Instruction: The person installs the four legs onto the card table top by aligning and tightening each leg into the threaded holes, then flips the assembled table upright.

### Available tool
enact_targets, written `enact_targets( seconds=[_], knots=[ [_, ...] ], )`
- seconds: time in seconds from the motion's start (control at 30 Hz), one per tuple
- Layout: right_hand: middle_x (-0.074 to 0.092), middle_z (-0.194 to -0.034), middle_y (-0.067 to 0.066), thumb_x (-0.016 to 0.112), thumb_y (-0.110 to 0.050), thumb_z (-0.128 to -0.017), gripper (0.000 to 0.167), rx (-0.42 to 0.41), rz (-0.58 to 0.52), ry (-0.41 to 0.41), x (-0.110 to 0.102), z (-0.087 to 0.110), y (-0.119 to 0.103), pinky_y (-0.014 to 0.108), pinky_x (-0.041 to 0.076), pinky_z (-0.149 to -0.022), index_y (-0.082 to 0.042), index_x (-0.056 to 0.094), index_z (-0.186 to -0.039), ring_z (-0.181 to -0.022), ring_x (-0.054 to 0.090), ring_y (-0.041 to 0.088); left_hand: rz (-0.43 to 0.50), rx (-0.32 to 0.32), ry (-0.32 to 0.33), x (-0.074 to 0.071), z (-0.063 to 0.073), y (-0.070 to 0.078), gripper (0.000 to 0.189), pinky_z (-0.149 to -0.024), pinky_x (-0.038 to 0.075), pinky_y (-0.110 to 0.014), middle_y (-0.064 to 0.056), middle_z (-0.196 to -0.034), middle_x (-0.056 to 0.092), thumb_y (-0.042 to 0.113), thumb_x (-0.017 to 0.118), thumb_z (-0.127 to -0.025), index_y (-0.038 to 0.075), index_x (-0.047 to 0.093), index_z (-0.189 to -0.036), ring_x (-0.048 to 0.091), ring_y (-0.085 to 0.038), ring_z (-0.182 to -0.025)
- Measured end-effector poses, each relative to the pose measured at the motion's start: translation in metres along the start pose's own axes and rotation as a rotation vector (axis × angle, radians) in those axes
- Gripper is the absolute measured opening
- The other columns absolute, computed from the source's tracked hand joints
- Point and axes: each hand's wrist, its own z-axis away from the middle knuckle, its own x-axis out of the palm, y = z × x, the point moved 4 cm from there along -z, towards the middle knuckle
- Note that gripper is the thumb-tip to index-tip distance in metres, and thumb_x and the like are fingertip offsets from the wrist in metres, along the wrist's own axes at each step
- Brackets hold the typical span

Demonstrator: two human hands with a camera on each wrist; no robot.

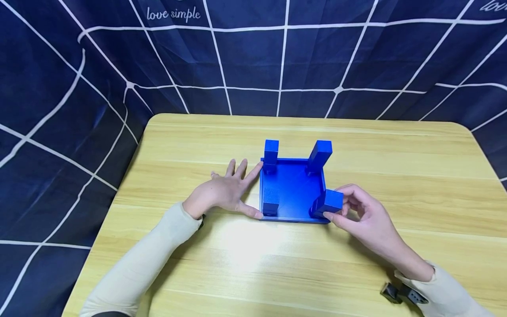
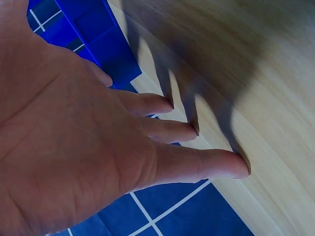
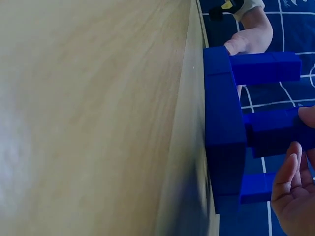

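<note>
A blue square panel [image 1: 293, 189] with a raised rim lies on the table, blocky blue legs rising from its corners. My right hand [image 1: 368, 220] pinches the near right leg [image 1: 332, 200] between thumb and fingers; this leg leans outward in the head view. From the right wrist view, the same leg [image 3: 273, 130] stands out from the panel, the thumb on one side. My left hand [image 1: 223, 191] is spread at the left edge, index fingertip and thumb tip against the rim. Its other fingers reach toward the tabletop in the left wrist view, beside the blue panel [image 2: 98, 34].
The light wood table [image 1: 198, 136] has rounded far corners. A dark blue cloth with white lines [image 1: 253, 57] hangs behind it and along the left. A small black device [image 1: 402, 293] sits at the right wrist.
</note>
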Motion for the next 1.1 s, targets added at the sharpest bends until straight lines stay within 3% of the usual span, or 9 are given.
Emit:
enact_targets(
  seconds=[0.33,0.67,0.77,0.9,1.0,1.1],
  knots=[
    [0.066,-0.091,0.007,0.089,0.005,-0.088,0.058,0.079,0.035,-0.01,0.0002,0.0028,0.0025,0.027,0.051,-0.068,-0.009,0.063,-0.139,-0.078,0.063,0.019,-0.006,0.002,0.004,0.0014,0.0003,-0.0001,0.139,-0.111,0.02,-0.089,-0.019,-0.18,-0.016,0.088,0.069,-0.083,0.036,-0.026,-0.17,-0.011,-0.052,-0.161],
    [0.077,-0.105,0.002,0.088,0.003,-0.09,0.036,0.034,0.076,-0.026,0.004,0.0018,0.0016,0.024,0.055,-0.073,-0.014,0.077,-0.12,-0.085,0.068,0.018,-0.012,-0.002,0.007,0.0021,0.0019,0.0001,0.139,-0.111,0.02,-0.089,-0.018,-0.18,-0.016,0.089,0.069,-0.083,0.037,-0.026,-0.17,-0.011,-0.052,-0.162],
    [0.071,-0.1,0.002,0.088,0.006,-0.089,0.035,0.008,0.072,-0.022,0.0029,0.0007,0.002,0.024,0.052,-0.073,-0.014,0.076,-0.114,-0.087,0.063,0.018,-0.011,-0.004,0.009,0.0021,0.0015,-0.0001,0.139,-0.111,0.02,-0.089,-0.018,-0.18,-0.016,0.089,0.069,-0.083,0.037,-0.026,-0.17,-0.011,-0.052,-0.162],
    [0.064,-0.107,0.005,0.087,0.011,-0.086,0.032,-0.028,0.049,-0.024,0.0014,-0.0013,0.0019,0.023,0.051,-0.076,-0.011,0.074,-0.106,-0.093,0.057,0.02,-0.012,-0.005,0.007,0.0022,0.001,0.0001,0.14,-0.111,0.02,-0.089,-0.018,-0.18,-0.016,0.09,0.069,-0.082,0.037,-0.027,-0.17,-0.011,-0.052,-0.162],
    [0.066,-0.115,0.005,0.086,0.012,-0.087,0.032,-0.039,0.048,-0.032,0.0007,-0.0016,0.0011,0.023,0.052,-0.078,-0.011,0.076,-0.106,-0.097,0.057,0.02,-0.015,-0.004,0.005,0.0022,0.0015,0.0006,0.14,-0.111,0.02,-0.089,-0.019,-0.18,-0.016,0.09,0.069,-0.082,0.037,-0.027,-0.169,-0.011,-0.052,-0.161],
    [0.068,-0.113,0.004,0.085,0.011,-0.089,0.033,-0.043,0.055,-0.044,0.0003,-0.0012,0.0008,0.024,0.051,-0.079,-0.013,0.076,-0.11,-0.095,0.058,0.019,-0.016,-0.004,0.006,0.0021,0.0013,0.0009,0.14,-0.111,0.02,-0.089,-0.019,-0.18,-0.016,0.089,0.069,-0.082,0.037,-0.027,-0.169,-0.011,-0.052,-0.161]
  ],
)
